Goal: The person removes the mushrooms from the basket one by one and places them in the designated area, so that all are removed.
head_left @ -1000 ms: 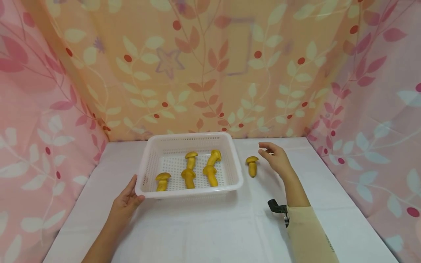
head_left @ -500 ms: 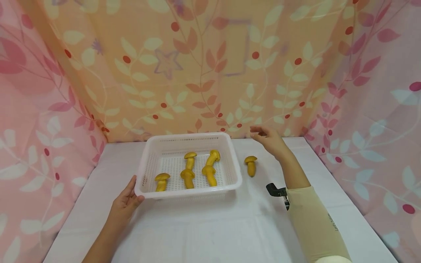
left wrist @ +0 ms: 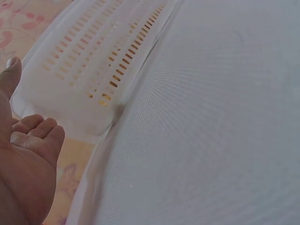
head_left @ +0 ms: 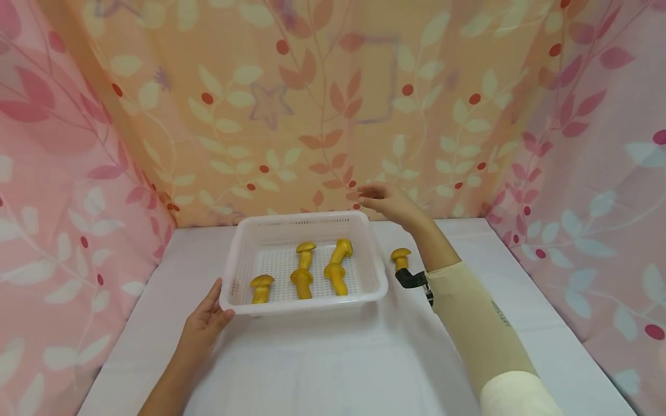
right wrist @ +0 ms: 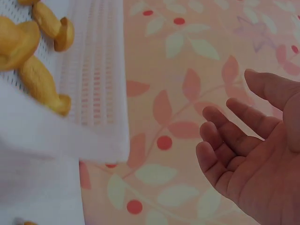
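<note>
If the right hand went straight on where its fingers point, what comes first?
The way looks free: in the head view the right hand points left, seemingly above the back rim of the white basket. Its nearness to the patterned curtain behind is unclear.

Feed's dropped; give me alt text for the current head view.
White basket holding five yellow mushrooms on a white-covered table, with a left hand at its near left corner. An empty right hand is raised by its far right corner. A sixth mushroom is right of the basket, partly hidden by a black wrist device.
</note>
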Demonstrator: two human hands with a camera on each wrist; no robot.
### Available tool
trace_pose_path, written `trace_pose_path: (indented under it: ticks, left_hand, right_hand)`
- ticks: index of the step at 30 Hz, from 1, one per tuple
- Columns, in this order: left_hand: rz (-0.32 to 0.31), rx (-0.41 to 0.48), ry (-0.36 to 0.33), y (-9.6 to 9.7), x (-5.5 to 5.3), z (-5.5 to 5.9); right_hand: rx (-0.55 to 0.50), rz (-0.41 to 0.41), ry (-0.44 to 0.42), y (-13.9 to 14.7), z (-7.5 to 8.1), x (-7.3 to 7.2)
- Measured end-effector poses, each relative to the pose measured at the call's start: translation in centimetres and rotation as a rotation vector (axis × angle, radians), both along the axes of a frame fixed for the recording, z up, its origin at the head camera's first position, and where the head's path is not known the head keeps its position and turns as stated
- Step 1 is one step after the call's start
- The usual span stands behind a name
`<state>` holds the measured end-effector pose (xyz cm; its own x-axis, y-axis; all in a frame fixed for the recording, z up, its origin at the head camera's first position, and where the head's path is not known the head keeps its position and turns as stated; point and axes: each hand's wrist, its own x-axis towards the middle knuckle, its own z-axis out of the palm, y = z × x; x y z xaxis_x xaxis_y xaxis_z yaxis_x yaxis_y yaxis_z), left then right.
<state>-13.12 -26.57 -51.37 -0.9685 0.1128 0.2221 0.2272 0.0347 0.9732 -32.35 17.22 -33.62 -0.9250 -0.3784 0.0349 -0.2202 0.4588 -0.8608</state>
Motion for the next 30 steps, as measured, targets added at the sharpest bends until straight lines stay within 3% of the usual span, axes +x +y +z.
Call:
trace_pose_path:
  ticks: [10, 16, 20, 24, 30]
  left_hand:
    - [0.032, -0.024, -0.008, -0.3, 0.0, 0.3]
    - [0.016, 0.01, 0.026, -0.2, -0.1, 0.2]
    - [0.0, 0.015, 0.036, -0.2, -0.3, -0.2]
    - [-0.002, -0.008, 0.018, -0.4, -0.1, -0.2]
    - [-0.04, 0.025, 0.03, -0.4, 0.2, 0.2]
  right_hand:
    - [0.067, 0.076, -0.046, -5.8, -0.6, -2.3]
    - [0.036, 0.119, -0.038, -8.5, -3.2, -3.3]
    - [0.024, 0.121, -0.101, -9.6, -5.1, -3.6]
    - [0.081, 0.147, -0.155, -10.4, -6.9, -3.7]
    - [0.167, 0.177, -0.197, -10.7, -8.7, -3.6]
